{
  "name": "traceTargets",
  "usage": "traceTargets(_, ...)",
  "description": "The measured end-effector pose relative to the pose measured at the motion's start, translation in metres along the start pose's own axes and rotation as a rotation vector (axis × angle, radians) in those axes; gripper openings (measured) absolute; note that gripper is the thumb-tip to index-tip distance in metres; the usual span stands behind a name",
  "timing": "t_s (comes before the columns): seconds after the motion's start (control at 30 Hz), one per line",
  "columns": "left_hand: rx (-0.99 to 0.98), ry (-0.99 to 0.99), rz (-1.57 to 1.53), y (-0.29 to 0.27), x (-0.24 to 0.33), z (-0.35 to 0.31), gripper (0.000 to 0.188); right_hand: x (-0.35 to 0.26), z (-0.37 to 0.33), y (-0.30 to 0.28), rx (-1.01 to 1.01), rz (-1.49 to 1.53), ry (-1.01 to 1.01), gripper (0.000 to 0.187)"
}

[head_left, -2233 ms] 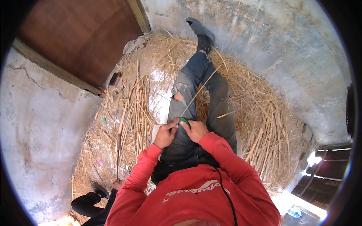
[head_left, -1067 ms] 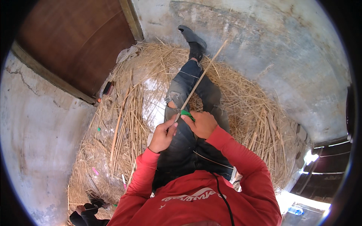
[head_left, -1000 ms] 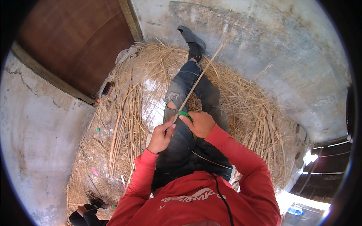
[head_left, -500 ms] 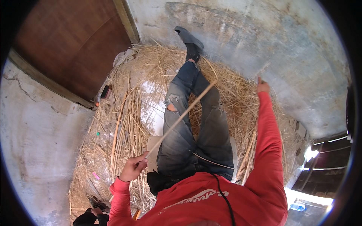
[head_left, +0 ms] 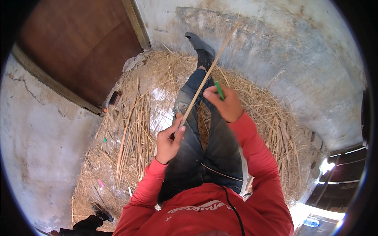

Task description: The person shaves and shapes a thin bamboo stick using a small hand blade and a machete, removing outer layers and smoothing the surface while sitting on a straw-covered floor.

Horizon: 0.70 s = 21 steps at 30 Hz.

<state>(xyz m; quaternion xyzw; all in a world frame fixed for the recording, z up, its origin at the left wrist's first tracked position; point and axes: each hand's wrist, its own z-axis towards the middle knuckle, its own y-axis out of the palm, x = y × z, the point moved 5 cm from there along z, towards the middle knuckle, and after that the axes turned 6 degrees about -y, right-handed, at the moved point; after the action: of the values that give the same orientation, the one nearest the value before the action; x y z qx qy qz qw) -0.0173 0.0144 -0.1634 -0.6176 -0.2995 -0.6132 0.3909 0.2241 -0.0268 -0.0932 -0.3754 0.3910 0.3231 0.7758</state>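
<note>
Head view: left hand (head_left: 169, 144) pinches a slender, straight, straw-coloured stick (head_left: 207, 74).

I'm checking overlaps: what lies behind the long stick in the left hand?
Behind the stick: the jeans and, toward its far end, the wall. What the stick and left hand cover can't be seen.

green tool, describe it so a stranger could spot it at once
Find the red top and follow its right sleeve up to the right hand. The green tool is in that grip, short and bright green against the long pale stick.
</note>
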Motion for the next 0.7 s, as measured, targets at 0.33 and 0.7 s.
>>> traceTargets(0.33, 0.174, 0.144, 0.252, -0.006, 0.011, 0.006, 0.035, -0.011, -0.013, 0.051, -0.137, -0.01, -0.084, 0.026)
traceTargets(0.7, 0.317, 0.001, 0.008, -0.071, -0.01, 0.028, 0.041, -0.012, -0.044, 0.021, -0.505, 0.022, -0.06, 0.025)
